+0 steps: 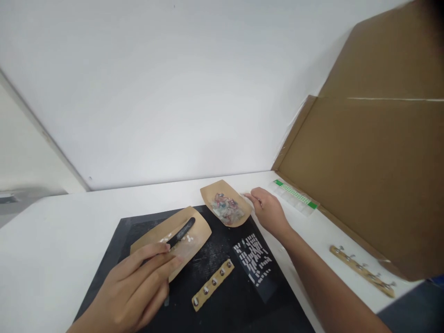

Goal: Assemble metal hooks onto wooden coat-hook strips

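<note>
My left hand (138,284) is closed round a black tool (181,232) that lies over a brown paper tray (163,226) with small white pieces in it. My right hand (268,210) is closed beside the right edge of a second paper tray (211,189), which holds a heap of reddish and pale bits (227,209). Something thin and whitish, too blurred to name, is at its fingertips. Between the hands, a wooden strip (213,284) bears several metal studs with white tops. Many small white pieces (252,256) lie on a sheet right of it.
A black mat (187,319) covers the middle of the white table (69,231). At the right are a green-edged clear case (294,196), another wooden strip with metal pieces (362,270) and a big cardboard panel (367,175). A white wall (156,92) stands behind.
</note>
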